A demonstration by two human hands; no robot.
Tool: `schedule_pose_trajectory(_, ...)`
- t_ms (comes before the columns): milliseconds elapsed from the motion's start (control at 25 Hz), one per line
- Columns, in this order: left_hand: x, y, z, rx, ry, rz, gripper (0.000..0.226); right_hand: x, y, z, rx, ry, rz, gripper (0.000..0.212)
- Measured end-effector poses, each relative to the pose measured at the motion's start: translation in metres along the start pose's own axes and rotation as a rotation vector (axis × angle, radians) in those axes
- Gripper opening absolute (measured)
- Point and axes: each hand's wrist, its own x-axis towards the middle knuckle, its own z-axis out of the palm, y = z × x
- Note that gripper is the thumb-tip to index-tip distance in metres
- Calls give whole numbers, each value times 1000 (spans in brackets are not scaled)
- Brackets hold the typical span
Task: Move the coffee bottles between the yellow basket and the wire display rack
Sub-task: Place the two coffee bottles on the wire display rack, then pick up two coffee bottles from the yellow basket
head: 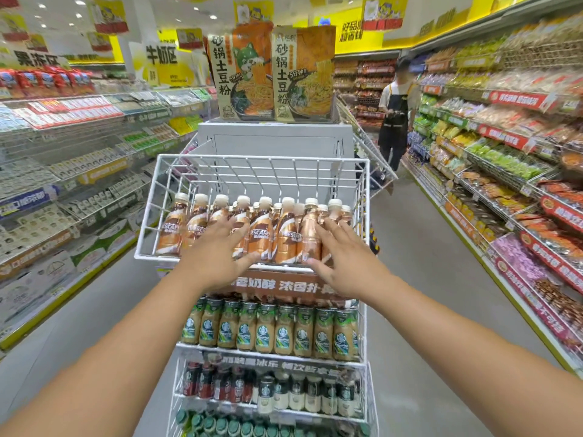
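Both bare forearms are extended from the near edge toward the wire display rack [362,216], so that the top tier can be reached from the front. The left hand [217,253] is spread wide, its fingers [249,259] laid against the front of the Nescafé coffee bottles [262,234]; nothing is gripped. The right hand [339,263] is likewise splayed, its fingers [325,230] touching a copper-coloured bottle [310,238] at the right of the row, with no bottle closed upon. The bottles are stood upright in the white top basket, long axes vertical, pale caps up and labels turned toward the near side, presumably so that the brand can be read by shoppers; some lean slightly. On the tier below, Starbucks bottles [268,329] are ranked upright in the same fashion. The yellow basket cannot be seen. Farther off, two noodle packets [271,74] are stood on top, and a person in an apron [394,111] is seen in the far aisle.
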Motion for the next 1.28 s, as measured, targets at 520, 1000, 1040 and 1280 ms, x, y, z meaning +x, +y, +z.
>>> schedule_pose_trajectory(520,-152,75,-34,-38,-33,266,79,-210,-63,-34,11,121,237,79)
schedule_pose_trajectory(1000,-328,248,-33,-209,-78,783,78,-509,-100,-74,-106,174,657,87)
schedule_pose_trajectory(1040,-344,272,-32,-217,-91,826,78,-538,-96,-80,-117,195,689,91)
schedule_pose_trajectory(1280,-450,422,-23,-268,-118,1084,77,-724,-60,-100,-101,275,907,82)
